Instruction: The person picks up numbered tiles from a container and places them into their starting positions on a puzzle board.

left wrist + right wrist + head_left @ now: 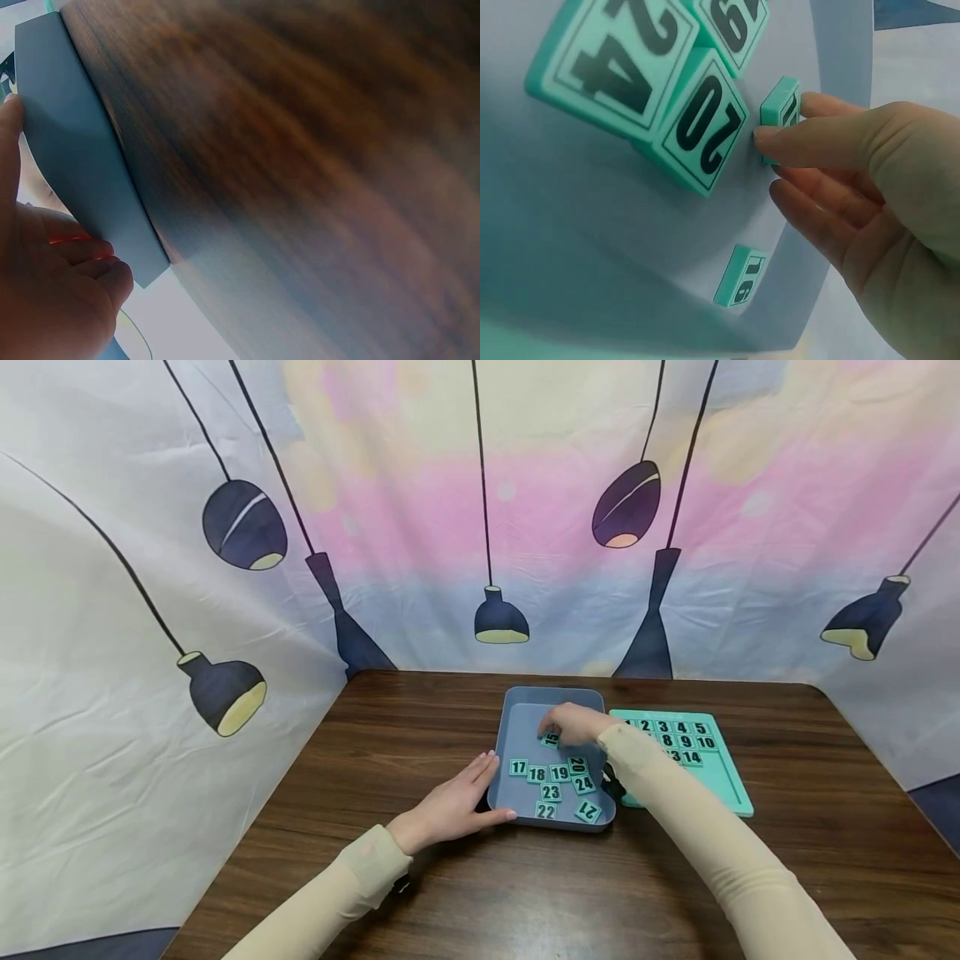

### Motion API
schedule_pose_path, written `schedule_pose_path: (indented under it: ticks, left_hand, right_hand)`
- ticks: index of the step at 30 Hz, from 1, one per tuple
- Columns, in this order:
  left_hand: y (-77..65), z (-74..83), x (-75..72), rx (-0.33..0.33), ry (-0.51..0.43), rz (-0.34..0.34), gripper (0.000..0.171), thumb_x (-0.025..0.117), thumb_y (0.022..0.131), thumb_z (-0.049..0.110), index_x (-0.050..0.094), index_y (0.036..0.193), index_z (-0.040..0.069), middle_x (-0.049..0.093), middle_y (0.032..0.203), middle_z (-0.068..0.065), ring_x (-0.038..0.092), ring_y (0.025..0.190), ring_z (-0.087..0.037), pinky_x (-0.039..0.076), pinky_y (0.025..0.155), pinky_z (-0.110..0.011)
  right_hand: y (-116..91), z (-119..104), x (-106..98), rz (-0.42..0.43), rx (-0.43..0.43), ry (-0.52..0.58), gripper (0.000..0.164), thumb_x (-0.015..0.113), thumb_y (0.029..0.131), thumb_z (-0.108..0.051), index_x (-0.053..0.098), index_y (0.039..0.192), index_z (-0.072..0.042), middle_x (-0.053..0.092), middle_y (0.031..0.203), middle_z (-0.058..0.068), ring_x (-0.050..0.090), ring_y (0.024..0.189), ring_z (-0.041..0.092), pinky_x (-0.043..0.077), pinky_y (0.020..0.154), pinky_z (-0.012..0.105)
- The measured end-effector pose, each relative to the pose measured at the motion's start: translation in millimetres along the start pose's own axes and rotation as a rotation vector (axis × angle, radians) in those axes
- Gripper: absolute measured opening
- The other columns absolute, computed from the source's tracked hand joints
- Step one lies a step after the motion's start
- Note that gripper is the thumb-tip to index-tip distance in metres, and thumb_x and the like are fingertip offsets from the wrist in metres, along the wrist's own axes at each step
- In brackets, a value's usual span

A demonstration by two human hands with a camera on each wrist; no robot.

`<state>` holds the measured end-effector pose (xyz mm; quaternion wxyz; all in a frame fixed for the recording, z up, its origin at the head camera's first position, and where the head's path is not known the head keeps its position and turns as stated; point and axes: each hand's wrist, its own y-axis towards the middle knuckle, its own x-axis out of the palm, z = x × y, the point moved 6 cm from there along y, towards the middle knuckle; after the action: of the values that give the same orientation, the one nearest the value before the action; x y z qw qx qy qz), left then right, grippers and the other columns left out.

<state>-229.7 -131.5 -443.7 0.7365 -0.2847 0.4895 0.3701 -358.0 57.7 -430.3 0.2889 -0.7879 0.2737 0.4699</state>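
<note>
A shallow grey-blue tray [525, 703] holds several turquoise number tiles, among them 19 [559, 772], 23 [551, 792] and a tilted 21 [588, 812]. In the tray's upper part my right hand [576, 724] pinches the 15 tile [551, 740] between thumb and fingers. The right wrist view shows that tile [780, 112] partly covered by the thumb, beside the 20 tile [705, 124]; the 16 tile [742, 277] lies apart, near the tray wall. My left hand [453, 797] rests against the tray's left side, fingers extended, thumb at the near edge. In the left wrist view it touches the tray's outer wall [82, 142].
Right of the tray lies a turquoise number board [723, 781], with tiles in rows on its upper part; my right forearm partly covers it. Both stand on a dark wood table [375, 735]. Behind hangs a cloth [420, 527] printed with lamps.
</note>
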Motion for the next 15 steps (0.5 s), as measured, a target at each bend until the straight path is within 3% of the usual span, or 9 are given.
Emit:
schedule_pose_path:
  ticks: [15]
  left_hand:
    - [0.7,0.1,-0.2,0.004,-0.003,0.002,0.097,0.053,0.095,0.067,0.023,0.160,0.001,0.018,0.166,-0.016,0.015,0.154,-0.024,0.029,0.118,-0.044]
  right_hand:
    - [2.2,-1.3,-0.8,0.005,0.046,0.004,0.035,0.066,0.091,0.008,0.072,0.123,-0.005,0.070,0.116,0.010,0.065,0.109,0.026,0.055,0.088,0.038]
